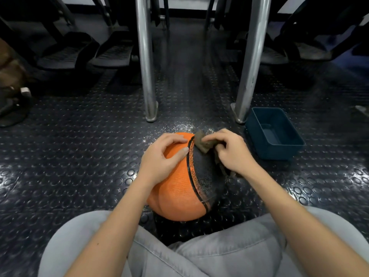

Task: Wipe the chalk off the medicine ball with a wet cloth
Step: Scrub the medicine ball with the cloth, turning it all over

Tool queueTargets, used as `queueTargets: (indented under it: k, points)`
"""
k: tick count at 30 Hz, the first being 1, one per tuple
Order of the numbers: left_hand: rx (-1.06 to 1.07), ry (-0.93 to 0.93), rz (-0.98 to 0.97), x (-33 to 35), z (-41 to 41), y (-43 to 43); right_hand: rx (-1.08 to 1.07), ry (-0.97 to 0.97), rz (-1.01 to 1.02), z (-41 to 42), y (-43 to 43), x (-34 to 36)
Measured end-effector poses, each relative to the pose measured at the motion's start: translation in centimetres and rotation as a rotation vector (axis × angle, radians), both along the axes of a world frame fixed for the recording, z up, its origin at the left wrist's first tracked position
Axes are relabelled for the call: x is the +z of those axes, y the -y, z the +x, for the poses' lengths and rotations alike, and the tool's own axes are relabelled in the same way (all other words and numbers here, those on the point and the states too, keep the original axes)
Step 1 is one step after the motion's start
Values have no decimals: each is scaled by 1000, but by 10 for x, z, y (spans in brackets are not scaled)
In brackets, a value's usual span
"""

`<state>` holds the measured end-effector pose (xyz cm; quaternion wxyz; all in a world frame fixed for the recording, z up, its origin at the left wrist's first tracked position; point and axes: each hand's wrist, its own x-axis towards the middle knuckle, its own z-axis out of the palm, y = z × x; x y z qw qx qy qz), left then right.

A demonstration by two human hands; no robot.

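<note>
An orange and black medicine ball [179, 188] sits on the studded rubber floor between my knees. My left hand [161, 156] rests on its orange top, fingers spread and lightly curved over the surface. My right hand [229, 150] grips a crumpled brown cloth [201, 142] and presses it on the black panel near the ball's top right. Part of the cloth hangs down below my right palm.
A dark blue plastic tub [287, 144] stands on the floor just right of the ball. Two shiny metal legs [148, 76] [247, 76] rise right behind the ball. Black machine pedals [111, 52] and frames fill the back.
</note>
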<state>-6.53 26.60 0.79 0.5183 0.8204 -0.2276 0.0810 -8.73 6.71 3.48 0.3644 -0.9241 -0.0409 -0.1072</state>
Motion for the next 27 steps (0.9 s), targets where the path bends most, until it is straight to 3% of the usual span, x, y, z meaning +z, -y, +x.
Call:
queueTargets:
  k: [4,10,15,22,27]
  points:
    - [14,44,-29,-2,1,-6,225,89,-107,-19,-18,13]
    - [15,25,-18,-1,0,-7,4,-92,-88,18,11,0]
    - [10,45,-40,1,0,-10,286,69,-200,-27,-25,18]
    - [2,-27,31,4,2,-2,-9,-72,-95,17,5,3]
    - [32,-56,-6,5,11,-9,316,37,-168,-29,-14,13]
